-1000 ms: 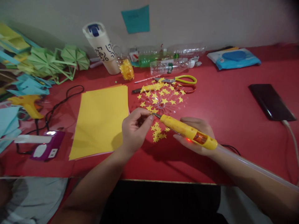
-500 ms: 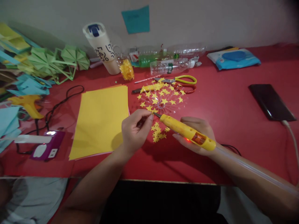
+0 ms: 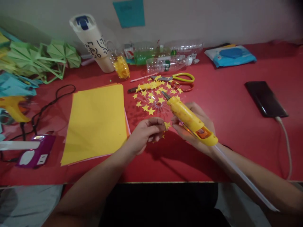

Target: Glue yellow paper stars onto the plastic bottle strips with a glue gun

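Observation:
My right hand (image 3: 195,126) is wrapped round a yellow hot glue gun (image 3: 186,113), its nozzle pointing up and left, with a clear glue stick (image 3: 243,175) trailing from its back end. At the fingertips of my closed left hand (image 3: 151,132) is a yellow paper star (image 3: 167,125). More small stars lie under that hand, mostly hidden. Just beyond my hands is a clear plastic piece (image 3: 159,105) with splayed strips, dotted with yellow stars (image 3: 151,100). The nozzle hangs over its right part; I cannot tell whether it touches.
Yellow paper sheets (image 3: 97,116) lie to the left. Behind are a cutter (image 3: 142,87), scissors (image 3: 183,76), plastic bottles (image 3: 163,65) and a tumbler (image 3: 94,44). A phone (image 3: 265,98) and wipes pack (image 3: 230,55) are right; a purple power strip (image 3: 35,153) and another glue gun (image 3: 14,107) are left.
My left hand has come away from the nozzle, down toward the loose stars, with a star now at its fingertips. The glue gun has tipped up, its nozzle now farther forward. The view has shifted slightly.

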`<state>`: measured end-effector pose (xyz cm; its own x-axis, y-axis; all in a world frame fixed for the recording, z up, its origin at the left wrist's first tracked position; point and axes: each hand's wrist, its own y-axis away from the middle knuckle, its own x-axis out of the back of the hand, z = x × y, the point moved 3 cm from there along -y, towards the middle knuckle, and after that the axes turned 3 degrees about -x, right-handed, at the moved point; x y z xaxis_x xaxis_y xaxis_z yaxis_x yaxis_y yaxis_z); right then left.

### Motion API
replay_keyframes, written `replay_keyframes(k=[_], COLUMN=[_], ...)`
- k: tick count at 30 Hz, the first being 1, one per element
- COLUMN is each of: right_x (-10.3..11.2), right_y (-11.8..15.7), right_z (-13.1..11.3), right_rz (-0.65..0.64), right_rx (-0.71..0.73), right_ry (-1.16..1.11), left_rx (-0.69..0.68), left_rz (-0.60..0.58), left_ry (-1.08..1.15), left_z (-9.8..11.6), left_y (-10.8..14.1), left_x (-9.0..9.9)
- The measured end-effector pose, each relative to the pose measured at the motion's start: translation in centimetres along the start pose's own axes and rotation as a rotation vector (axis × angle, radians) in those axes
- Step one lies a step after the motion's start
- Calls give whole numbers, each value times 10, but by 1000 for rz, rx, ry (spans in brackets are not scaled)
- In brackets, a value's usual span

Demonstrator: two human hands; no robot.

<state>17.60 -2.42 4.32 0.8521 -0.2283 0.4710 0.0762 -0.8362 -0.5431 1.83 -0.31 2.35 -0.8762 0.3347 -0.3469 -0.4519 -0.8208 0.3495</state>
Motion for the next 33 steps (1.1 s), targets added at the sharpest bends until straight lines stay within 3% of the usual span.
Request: replay_keyframes(k=[6, 9, 11, 16, 18, 24, 29, 33], right_x=[1, 2, 3, 4, 2, -4, -6, -9], right_y=[-1, 0, -1, -8, -11, -17, -20, -21], right_z=[-6, -6, -4, 0, -1, -3, 0, 1], right_rz=[-81, -73, -38, 80, 66, -31, -14, -32], right_rx=[27, 34, 14, -8, 29, 111, 207, 195], right_ry=[-28, -1, 14, 47, 72, 136, 259, 265], left_rx=[96, 29, -161, -1045, -1197, -1222, -1247, -1230], left_rz=[-117, -113, -46, 311, 432, 464, 497, 509], left_ry=[35, -73, -301, -1111, -1273, -1363, -1332, -1365], left_z=[-4, -3, 2, 23, 25, 21, 14, 13], left_y=[1, 2, 3, 16, 15, 1, -4, -5], left_x=[-6, -5, -2, 5, 8, 13, 13, 14])
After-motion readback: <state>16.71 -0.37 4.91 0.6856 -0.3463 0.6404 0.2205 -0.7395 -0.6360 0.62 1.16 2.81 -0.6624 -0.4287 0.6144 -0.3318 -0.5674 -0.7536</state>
